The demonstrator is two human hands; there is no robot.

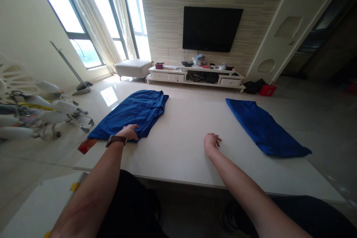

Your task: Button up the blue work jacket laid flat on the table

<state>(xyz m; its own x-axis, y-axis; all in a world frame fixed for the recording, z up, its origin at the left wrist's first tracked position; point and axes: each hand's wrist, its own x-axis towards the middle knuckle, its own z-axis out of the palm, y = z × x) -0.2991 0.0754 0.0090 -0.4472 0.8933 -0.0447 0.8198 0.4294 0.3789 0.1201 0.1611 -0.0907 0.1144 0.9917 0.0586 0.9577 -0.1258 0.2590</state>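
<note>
A blue garment (131, 109) with visible seams and a pocket-like edge lies spread on the left part of the white table (184, 130). My left hand (129, 132), with a brown-strapped watch (116, 140) at the wrist, is over its near edge, fingers apart. Whether the fingertips press on the cloth is hard to tell. My right hand (212, 141) is at the middle of the table, its fingers loosely bent and holding nothing. To its right lies a folded blue garment (264, 128), apart from the hand.
A red item (87, 145) sticks out beneath the left garment at the table's edge. A white board or stool top (36, 204) is at lower left. White-padded equipment (47, 115) stands on the left floor. Beyond are a low TV cabinet (167, 76) and a white bench (133, 68).
</note>
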